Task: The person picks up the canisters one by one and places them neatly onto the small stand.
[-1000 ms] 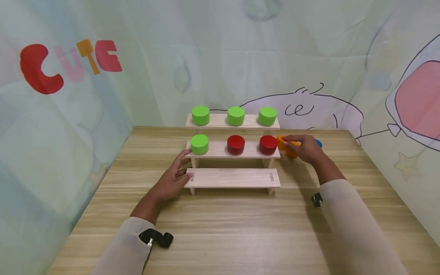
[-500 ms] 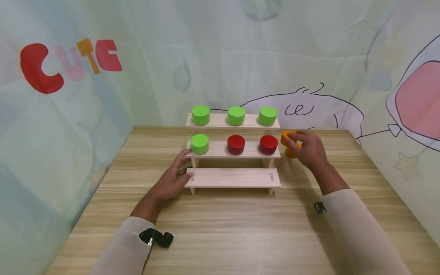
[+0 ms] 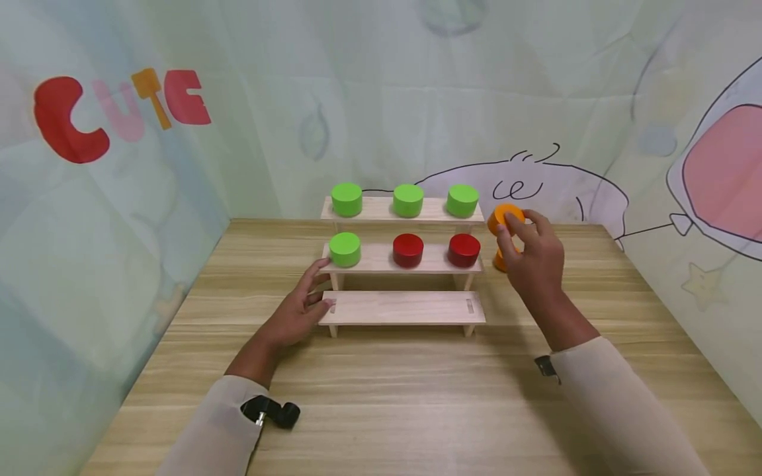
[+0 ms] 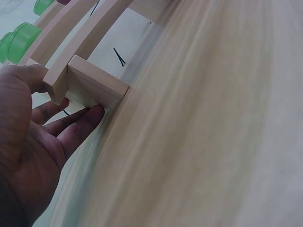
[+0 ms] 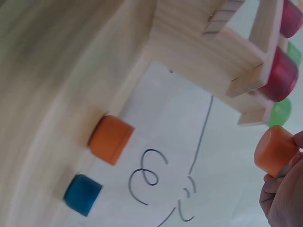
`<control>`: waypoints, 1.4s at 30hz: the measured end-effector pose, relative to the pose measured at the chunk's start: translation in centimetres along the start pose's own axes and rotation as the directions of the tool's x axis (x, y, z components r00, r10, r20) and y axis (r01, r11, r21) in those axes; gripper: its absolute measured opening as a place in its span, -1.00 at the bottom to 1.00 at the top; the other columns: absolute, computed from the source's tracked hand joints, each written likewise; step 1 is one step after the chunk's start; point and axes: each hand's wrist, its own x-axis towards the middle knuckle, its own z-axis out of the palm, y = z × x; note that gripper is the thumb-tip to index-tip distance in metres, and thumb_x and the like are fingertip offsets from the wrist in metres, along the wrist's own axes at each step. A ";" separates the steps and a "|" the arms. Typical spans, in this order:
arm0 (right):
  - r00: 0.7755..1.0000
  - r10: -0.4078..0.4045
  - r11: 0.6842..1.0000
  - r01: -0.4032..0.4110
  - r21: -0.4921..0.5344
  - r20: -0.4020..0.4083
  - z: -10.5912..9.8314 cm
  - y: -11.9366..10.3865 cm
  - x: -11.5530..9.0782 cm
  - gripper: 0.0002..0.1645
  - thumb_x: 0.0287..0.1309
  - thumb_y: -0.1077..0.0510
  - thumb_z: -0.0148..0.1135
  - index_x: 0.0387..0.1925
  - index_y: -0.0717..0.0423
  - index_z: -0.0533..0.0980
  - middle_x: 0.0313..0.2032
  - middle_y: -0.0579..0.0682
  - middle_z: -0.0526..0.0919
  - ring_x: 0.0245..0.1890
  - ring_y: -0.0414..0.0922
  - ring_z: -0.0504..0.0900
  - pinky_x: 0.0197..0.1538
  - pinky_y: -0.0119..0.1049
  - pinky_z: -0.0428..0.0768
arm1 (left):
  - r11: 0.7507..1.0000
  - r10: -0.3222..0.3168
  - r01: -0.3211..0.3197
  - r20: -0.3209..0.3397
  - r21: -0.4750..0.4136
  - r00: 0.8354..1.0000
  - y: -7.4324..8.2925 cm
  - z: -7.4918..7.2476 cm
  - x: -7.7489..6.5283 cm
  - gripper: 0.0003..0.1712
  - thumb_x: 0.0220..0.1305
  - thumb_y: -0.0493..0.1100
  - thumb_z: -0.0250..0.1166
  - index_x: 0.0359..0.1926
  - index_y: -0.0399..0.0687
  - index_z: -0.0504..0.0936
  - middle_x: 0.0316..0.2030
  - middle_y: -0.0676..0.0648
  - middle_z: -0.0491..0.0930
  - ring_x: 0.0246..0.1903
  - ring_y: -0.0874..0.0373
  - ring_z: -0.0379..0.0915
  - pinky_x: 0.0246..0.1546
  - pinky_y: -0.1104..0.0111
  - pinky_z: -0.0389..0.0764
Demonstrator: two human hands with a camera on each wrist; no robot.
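Observation:
My right hand pinches an orange cylinder block between thumb and fingers, raised and tilted at the right of a three-step wooden stand. Below it, a second orange cylinder block rests on the table, seen fully in the right wrist view. At the stand's left end, my left hand grips the lowest step; the left wrist view shows its fingertips against the step's leg. Three green cylinder blocks line the top step. The middle step bears a green block and two red blocks.
A blue block stands near the lower orange one in the right wrist view; the right hand hides it from the head view. A printed cloth backdrop rises behind and beside the wooden table.
My right hand has lifted the orange block up and away from the other orange one, tilting it. The blue block's edge has gone behind the hand. The left hand stays put.

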 end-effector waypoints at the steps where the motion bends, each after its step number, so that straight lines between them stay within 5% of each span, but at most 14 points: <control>1: 1.000 -0.011 1.000 0.011 0.006 -0.014 0.0 -0.3 0.0 -0.58 0.51 0.13 0.35 0.28 0.19 0.70 0.28 0.41 0.65 0.12 0.39 0.71 0.19 0.29 0.74 | 1.000 0.000 0.000 0.001 0.000 1.000 0.0 0.0 0.0 -0.07 0.67 -0.25 0.17 0.77 0.30 -0.12 0.66 -0.45 0.13 0.53 -0.53 0.32 0.37 -0.30 0.57; 7: 0.996 -0.073 0.997 0.074 0.029 -0.052 -0.3 -1.7 -0.1 -0.58 0.51 0.13 0.37 0.27 0.21 0.70 0.28 0.41 0.64 -0.06 0.35 0.75 0.00 0.19 0.80 | 1.000 -0.004 0.004 0.004 -0.002 1.000 -0.1 -0.1 0.0 -0.08 0.67 -0.23 0.18 0.77 0.31 -0.12 0.67 -0.44 0.12 0.53 -0.53 0.32 0.37 -0.31 0.56; 10: 0.994 -0.093 0.995 0.095 0.037 -0.052 -0.3 -2.6 -0.3 -0.58 0.52 0.11 0.37 0.28 0.19 0.70 0.30 0.37 0.65 -0.08 0.30 0.78 -0.05 -0.04 0.80 | 1.000 -0.004 0.004 0.004 0.000 1.000 -0.2 -0.1 0.0 -0.08 0.67 -0.23 0.18 0.77 0.31 -0.12 0.67 -0.44 0.13 0.53 -0.52 0.32 0.37 -0.31 0.57; 14: 0.991 -0.119 0.990 0.122 0.066 -0.054 -0.2 -3.9 -0.6 -0.57 0.50 0.11 0.39 0.29 0.17 0.69 0.31 0.35 0.66 -0.23 0.21 0.75 -0.19 -0.59 0.50 | 1.000 -0.002 0.002 0.001 -0.002 1.000 -0.1 -0.1 -0.1 -0.08 0.66 -0.25 0.18 0.77 0.30 -0.11 0.66 -0.45 0.13 0.53 -0.53 0.32 0.37 -0.31 0.57; 17: 0.987 -0.147 0.984 0.152 0.092 -0.062 -0.1 -5.0 -0.8 -0.57 0.48 0.13 0.42 0.28 0.18 0.70 0.30 0.35 0.67 -0.34 0.16 0.66 -0.25 -0.74 0.29 | 1.000 0.000 0.000 0.004 -0.007 1.000 0.0 0.0 -0.1 -0.07 0.66 -0.25 0.18 0.77 0.30 -0.11 0.66 -0.45 0.13 0.53 -0.53 0.32 0.38 -0.31 0.56; 21: 0.984 -0.174 0.976 0.178 0.126 -0.044 0.1 -6.6 -1.2 -0.56 0.45 0.15 0.45 0.28 0.16 0.70 0.31 0.33 0.67 -0.16 0.15 0.76 -0.16 -0.69 0.46 | 1.000 0.003 -0.002 0.005 -0.008 1.000 0.2 0.0 -0.1 -0.07 0.67 -0.24 0.17 0.77 0.30 -0.12 0.66 -0.45 0.12 0.53 -0.53 0.32 0.37 -0.30 0.57; 25: 0.979 -0.205 0.966 0.205 0.159 -0.019 0.6 -8.1 -1.5 -0.53 0.44 0.15 0.46 0.31 0.13 0.69 0.33 0.30 0.67 0.24 0.21 0.76 -0.03 -0.24 0.81 | 1.000 0.008 -0.008 -0.003 -0.006 1.000 0.2 0.0 -0.1 -0.07 0.66 -0.26 0.18 0.77 0.28 -0.12 0.66 -0.46 0.12 0.53 -0.54 0.32 0.37 -0.30 0.56; 27: 0.974 -0.227 0.959 0.227 0.173 -0.017 0.8 -8.8 -1.6 -0.53 0.43 0.15 0.47 0.31 0.13 0.69 0.33 0.29 0.67 0.24 0.21 0.77 -0.07 -0.04 0.85 | 1.000 0.011 -0.011 -0.003 -0.008 1.000 0.2 0.0 -0.1 -0.07 0.66 -0.26 0.18 0.77 0.26 -0.12 0.66 -0.46 0.12 0.52 -0.54 0.32 0.38 -0.30 0.56; 36: 0.951 -0.308 0.926 0.301 0.230 -0.003 2.6 -11.5 -2.6 -0.54 0.39 0.17 0.50 0.27 0.19 0.71 0.27 0.29 0.70 -0.04 0.15 0.81 -0.04 -0.10 0.86 | 1.000 0.002 -0.002 -0.010 -0.005 1.000 0.1 -0.1 -0.1 -0.08 0.66 -0.25 0.18 0.77 0.31 -0.10 0.66 -0.45 0.13 0.53 -0.53 0.32 0.37 -0.30 0.57; 40: 0.954 -0.299 0.919 0.287 0.270 0.005 3.2 -12.5 -3.2 -0.53 0.36 0.16 0.53 0.25 0.19 0.72 0.25 0.27 0.72 -0.02 0.13 0.81 -0.25 -0.22 0.81 | 1.000 0.007 -0.007 -0.010 -0.001 1.000 0.0 -0.1 -0.1 -0.08 0.66 -0.25 0.18 0.77 0.24 -0.11 0.65 -0.48 0.15 0.51 -0.55 0.33 0.36 -0.28 0.59; 42: 0.955 -0.297 0.914 0.281 0.291 0.010 3.5 -13.1 -3.6 -0.53 0.33 0.17 0.56 0.23 0.20 0.73 0.24 0.29 0.73 0.05 0.15 0.82 -0.18 -0.21 0.84 | 1.000 0.010 -0.010 -0.007 0.000 1.000 0.1 -0.1 -0.1 -0.08 0.66 -0.26 0.18 0.77 0.20 -0.11 0.64 -0.49 0.14 0.50 -0.56 0.34 0.35 -0.28 0.60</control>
